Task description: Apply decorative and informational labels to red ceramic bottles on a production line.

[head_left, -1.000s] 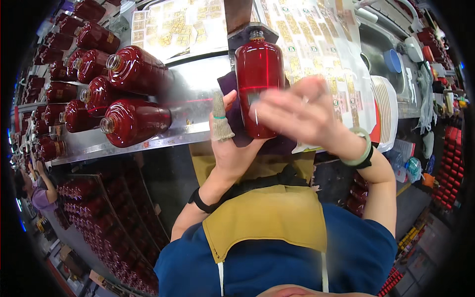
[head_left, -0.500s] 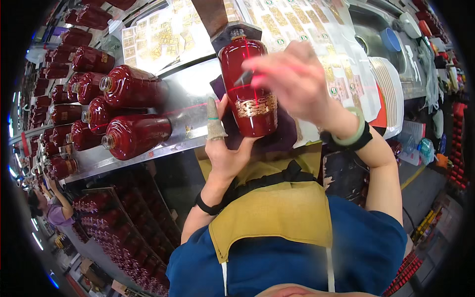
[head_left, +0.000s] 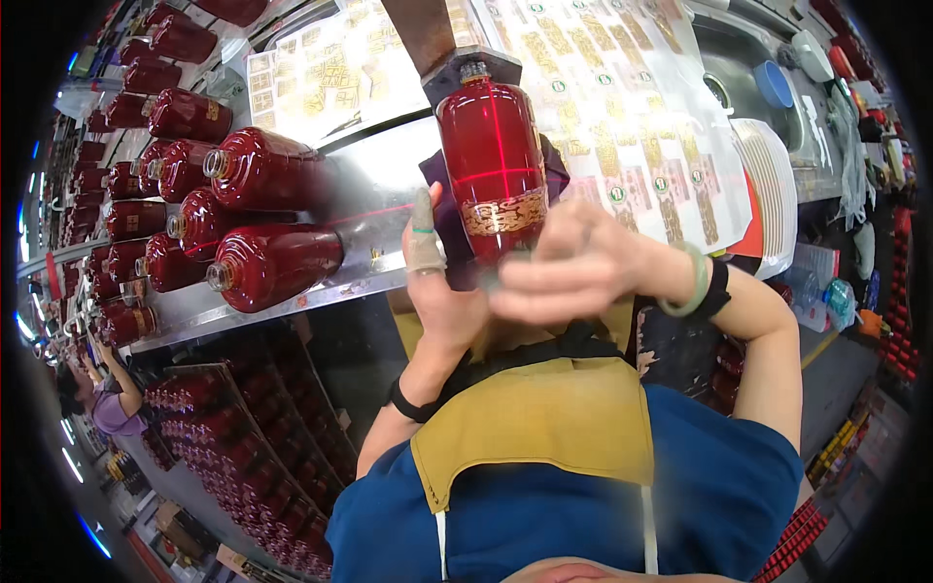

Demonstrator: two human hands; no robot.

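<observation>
The red bottle lies in front of the person, on a purple cloth. Its long axis goes from the person's side to the far side, leaning slightly left at the far end. The neck points away from the person, at the dark holder; the base points to the person, and the golden band is near it. The left hand is beside the base, its fingers spread wide; one wears a finger cover. Whether it touches the bottle, one cannot tell. The right hand is blurred before the base, so its fingers' state cannot be told.
</observation>
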